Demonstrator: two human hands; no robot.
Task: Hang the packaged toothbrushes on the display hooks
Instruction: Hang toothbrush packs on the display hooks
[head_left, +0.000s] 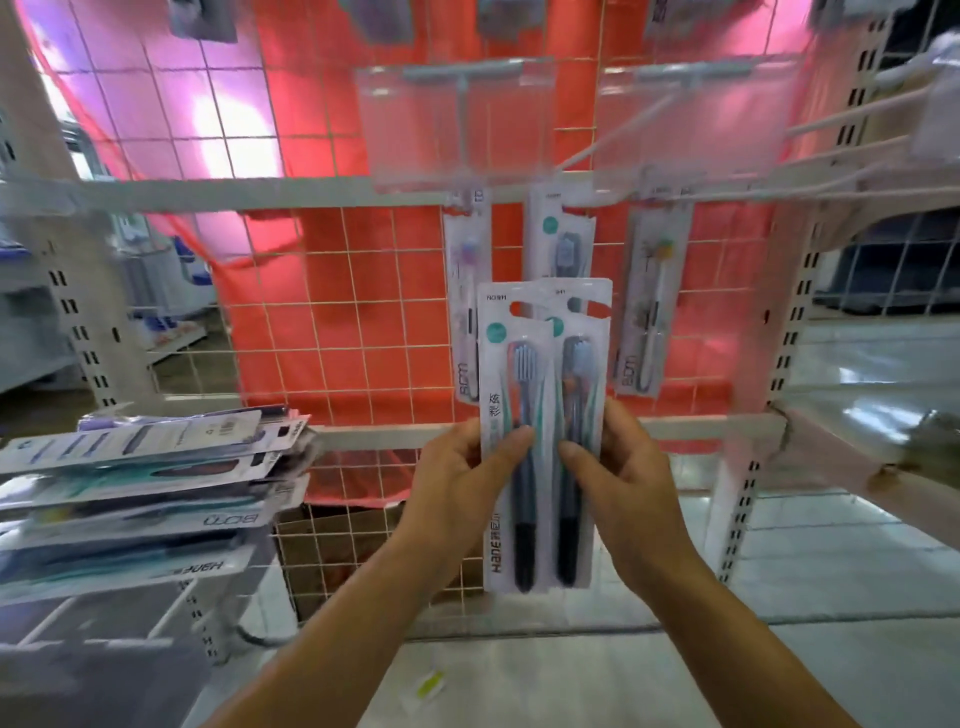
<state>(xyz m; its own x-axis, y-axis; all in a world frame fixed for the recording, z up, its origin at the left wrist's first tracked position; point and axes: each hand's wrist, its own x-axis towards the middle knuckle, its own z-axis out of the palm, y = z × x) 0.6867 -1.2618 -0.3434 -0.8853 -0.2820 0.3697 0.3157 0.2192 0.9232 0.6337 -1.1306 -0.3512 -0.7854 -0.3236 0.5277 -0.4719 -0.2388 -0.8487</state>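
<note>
2 overlapped toothbrush packs (514, 374) are pinched upright just below the hung packs (563, 244) by the left hand (457, 467) and right hand (618, 467), and 1 could be dropped if its staggered slot is missed.

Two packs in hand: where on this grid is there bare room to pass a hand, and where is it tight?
Free: the bare grid between the upper rail and lower rail, from the stack of packs across to the left hanging pack. Crowded: the three hanging packs side by side, with the two held packs in front.
</note>
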